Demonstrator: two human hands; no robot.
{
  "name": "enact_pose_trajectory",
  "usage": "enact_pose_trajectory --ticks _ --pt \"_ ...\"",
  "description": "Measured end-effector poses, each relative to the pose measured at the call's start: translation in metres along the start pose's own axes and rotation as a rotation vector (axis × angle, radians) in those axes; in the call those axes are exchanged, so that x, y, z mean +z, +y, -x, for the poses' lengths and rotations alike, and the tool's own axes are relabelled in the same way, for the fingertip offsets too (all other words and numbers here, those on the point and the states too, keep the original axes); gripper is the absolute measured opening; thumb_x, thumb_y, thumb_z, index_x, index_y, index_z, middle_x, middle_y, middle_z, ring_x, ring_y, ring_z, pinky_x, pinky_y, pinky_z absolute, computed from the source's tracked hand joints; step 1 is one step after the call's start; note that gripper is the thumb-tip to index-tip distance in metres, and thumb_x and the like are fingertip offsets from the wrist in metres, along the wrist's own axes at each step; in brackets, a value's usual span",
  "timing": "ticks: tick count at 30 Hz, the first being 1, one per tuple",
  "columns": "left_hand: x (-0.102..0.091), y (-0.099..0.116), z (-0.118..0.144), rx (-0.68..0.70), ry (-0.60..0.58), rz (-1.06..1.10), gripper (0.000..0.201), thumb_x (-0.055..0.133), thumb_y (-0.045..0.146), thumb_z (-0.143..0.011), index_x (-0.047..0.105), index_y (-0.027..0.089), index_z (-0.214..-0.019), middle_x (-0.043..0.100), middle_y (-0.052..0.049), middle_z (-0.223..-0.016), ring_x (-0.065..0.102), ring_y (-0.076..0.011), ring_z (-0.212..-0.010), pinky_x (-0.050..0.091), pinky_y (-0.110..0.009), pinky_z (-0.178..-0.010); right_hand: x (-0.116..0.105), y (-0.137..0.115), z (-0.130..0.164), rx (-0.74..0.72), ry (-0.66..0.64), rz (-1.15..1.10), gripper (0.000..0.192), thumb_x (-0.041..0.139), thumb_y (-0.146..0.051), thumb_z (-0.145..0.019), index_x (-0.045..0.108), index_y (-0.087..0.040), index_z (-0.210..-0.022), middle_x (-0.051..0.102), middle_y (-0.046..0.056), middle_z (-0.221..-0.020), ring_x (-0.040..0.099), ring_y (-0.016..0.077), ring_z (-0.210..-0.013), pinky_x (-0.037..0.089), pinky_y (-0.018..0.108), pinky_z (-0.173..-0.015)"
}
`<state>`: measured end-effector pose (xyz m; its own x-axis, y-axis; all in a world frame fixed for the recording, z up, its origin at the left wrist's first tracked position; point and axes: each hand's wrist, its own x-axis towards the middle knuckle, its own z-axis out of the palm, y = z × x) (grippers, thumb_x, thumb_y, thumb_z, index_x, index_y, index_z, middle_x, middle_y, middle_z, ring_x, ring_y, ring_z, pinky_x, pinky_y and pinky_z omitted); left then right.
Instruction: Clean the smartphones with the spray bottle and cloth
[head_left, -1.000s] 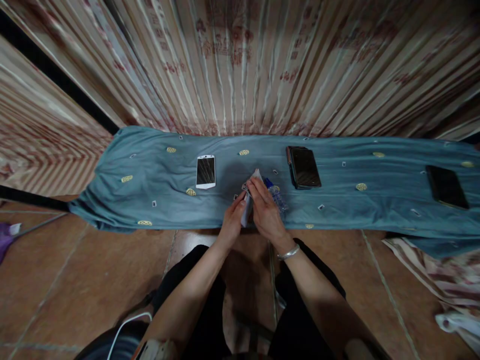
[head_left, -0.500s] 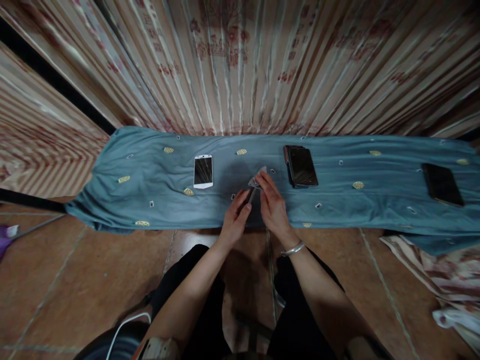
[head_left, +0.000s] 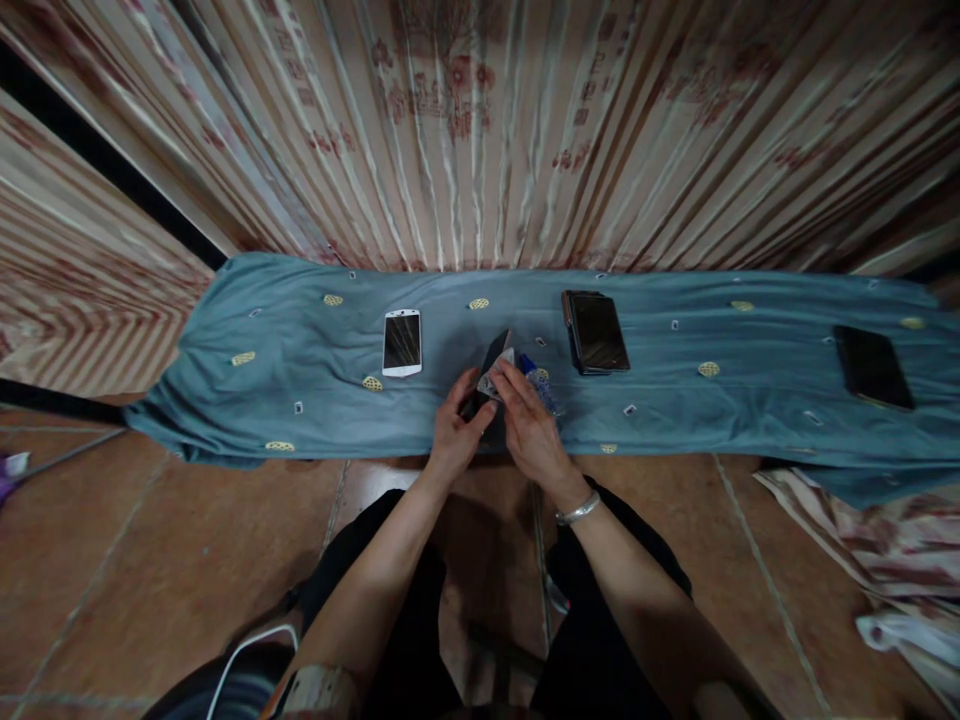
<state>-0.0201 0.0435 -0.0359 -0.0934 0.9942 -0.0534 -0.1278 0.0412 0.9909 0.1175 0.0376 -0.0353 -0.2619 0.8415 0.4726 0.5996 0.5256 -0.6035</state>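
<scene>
My left hand is closed around the lower part of a dark phone, which is tilted up above the cloth-covered surface. A crumpled, light grey cloth is pressed against the phone's face by the fingers of my right hand. Just beyond my right fingers lies a clear bottle with a blue cap, partly hidden by that hand. To the left of my hands lies a white phone with a dark screen.
A dark phone on a brown-edged case lies right of centre. Farther right is another dark phone or tablet. Everything rests on a teal patterned sheet. Behind it hangs a pleated curtain; tiled floor lies below.
The phone in my left hand has turned, so its broad dark face shows. My right hand moved left and lower with the cloth onto it. The blue-capped bottle has come into sight.
</scene>
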Motion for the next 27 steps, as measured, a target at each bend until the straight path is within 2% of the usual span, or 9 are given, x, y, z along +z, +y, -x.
enact_pose_trajectory --ticks 8,13,17,22,27 --pt "0.005 -0.001 0.009 0.064 -0.08 -0.073 0.057 0.077 0.034 -0.073 0.063 0.023 -0.127 0.058 -0.009 -0.144 0.053 -0.0292 -0.133 0.04 -0.045 -0.114 -0.007 0.019 -0.012 0.044 0.107 0.02 0.065 0.032 -0.006 -0.093 0.032 -0.024 -0.156 0.036 0.007 -0.162 0.032 0.0203 -0.151 0.032 0.046 -0.124" --pt "0.006 0.002 0.014 0.031 -0.112 -0.076 0.057 0.077 0.035 -0.074 0.062 0.025 -0.128 0.057 -0.009 -0.145 0.052 -0.0291 -0.134 0.042 -0.045 -0.113 -0.01 0.024 -0.017 0.102 0.154 -0.022 0.064 0.031 -0.01 -0.094 0.029 -0.023 -0.157 0.034 0.006 -0.163 0.028 0.0203 -0.152 0.029 0.048 -0.125" --pt "0.007 0.003 0.016 -0.018 -0.125 -0.027 0.061 0.079 0.037 -0.072 0.061 0.025 -0.129 0.06 -0.01 -0.14 0.056 -0.0307 -0.13 0.048 -0.044 -0.106 -0.011 0.03 -0.022 0.153 0.22 -0.096 0.056 0.031 -0.017 -0.097 0.038 -0.022 -0.152 0.045 0.007 -0.157 0.035 0.0196 -0.149 0.026 0.048 -0.125" --pt "0.007 0.001 0.017 -0.005 -0.139 0.068 0.065 0.082 0.04 -0.068 0.06 0.023 -0.127 0.054 -0.013 -0.146 0.059 -0.0309 -0.127 0.045 -0.046 -0.109 -0.009 0.044 -0.028 0.301 0.303 -0.243 0.048 0.038 -0.027 -0.097 0.051 -0.018 -0.141 0.059 0.01 -0.143 0.051 0.0214 -0.137 0.033 0.046 -0.121" --pt "0.006 0.004 0.018 -0.043 -0.18 0.139 0.069 0.084 0.045 -0.067 0.057 0.026 -0.128 0.056 -0.012 -0.145 0.058 -0.0314 -0.127 0.051 -0.046 -0.103 -0.003 0.059 -0.029 0.377 0.338 -0.426 0.042 0.048 -0.036 -0.092 0.062 -0.024 -0.13 0.065 0.005 -0.136 0.055 0.0228 -0.132 0.036 0.045 -0.118"
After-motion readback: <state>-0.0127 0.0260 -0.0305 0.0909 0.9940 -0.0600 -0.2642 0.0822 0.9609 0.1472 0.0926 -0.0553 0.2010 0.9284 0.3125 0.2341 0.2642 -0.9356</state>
